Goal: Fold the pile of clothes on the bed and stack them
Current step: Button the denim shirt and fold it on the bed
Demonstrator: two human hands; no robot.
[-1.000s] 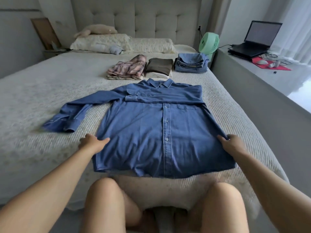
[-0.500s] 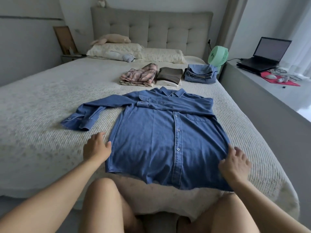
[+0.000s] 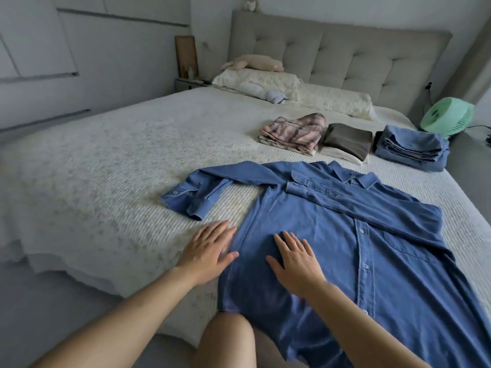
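A blue denim shirt (image 3: 345, 240) lies buttoned and face up on the bed (image 3: 106, 166), one sleeve folded across its chest, the other sleeve (image 3: 202, 189) stretched out to the left. My left hand (image 3: 210, 251) lies flat with straight fingers at the shirt's left side edge. My right hand (image 3: 297, 261) rests flat with spread fingers on the shirt's lower left front. Behind the shirt stand three folded stacks: a pink plaid one (image 3: 295, 132), a dark brown one (image 3: 348, 139) and a blue denim one (image 3: 411, 148).
Pillows (image 3: 265, 81) and a plush toy (image 3: 252, 63) lie at the grey headboard (image 3: 345, 54). A green fan (image 3: 446, 116) stands to the right of the bed. A nightstand (image 3: 188, 82) is at the far left corner. My knee (image 3: 228, 338) touches the bed's near edge.
The view has swung to the left. My right hand left the shirt's right hem and now lies on its left front. My left hand stays at the left edge, flattened.
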